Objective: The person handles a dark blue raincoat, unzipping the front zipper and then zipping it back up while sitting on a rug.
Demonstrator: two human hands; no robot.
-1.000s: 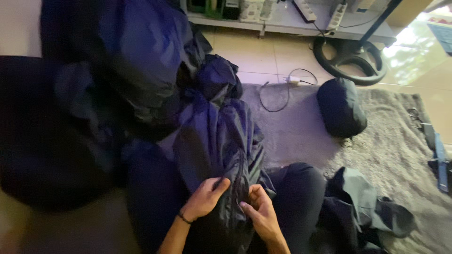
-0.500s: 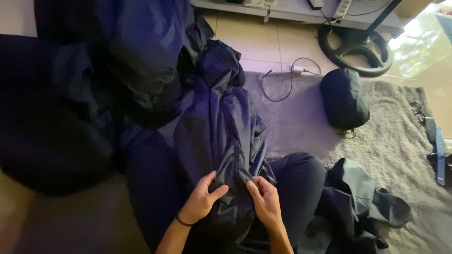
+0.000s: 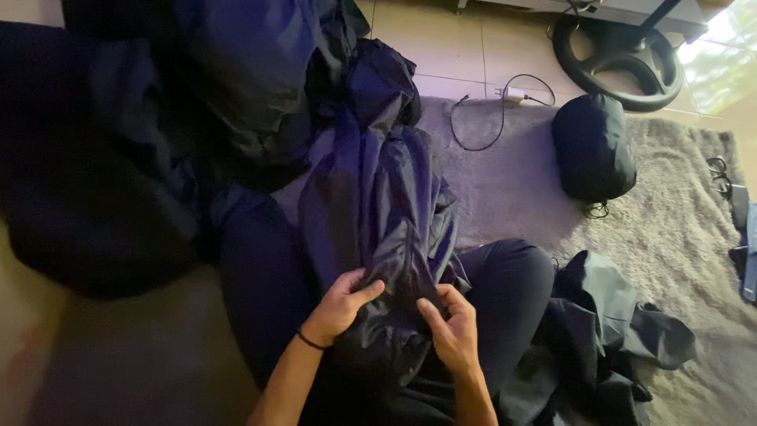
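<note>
A dark navy jacket (image 3: pixel 378 205) of thin shiny cloth lies along my lap and stretches away over the grey rug (image 3: pixel 678 229). My left hand (image 3: pixel 341 304) pinches a fold of the jacket near its lower end; a thin dark band sits on that wrist. My right hand (image 3: pixel 451 327) grips the same cloth a little to the right, fingers curled into it. Both hands sit close together over my crossed legs in dark trousers (image 3: pixel 505 276).
A big heap of dark garments (image 3: pixel 142 158) fills the left and top. A stuffed black pouch (image 3: pixel 593 146) lies on the rug at right, a crumpled dark grey garment (image 3: pixel 607 331) beside my right knee. A white charger with cable (image 3: pixel 505 99) and a round black stand base (image 3: pixel 619 55) sit beyond.
Both hands have stayed on the jacket on my lap, shifting their grip slightly apart along the cloth. The view has tilted a little, so the room's objects sit higher.
</note>
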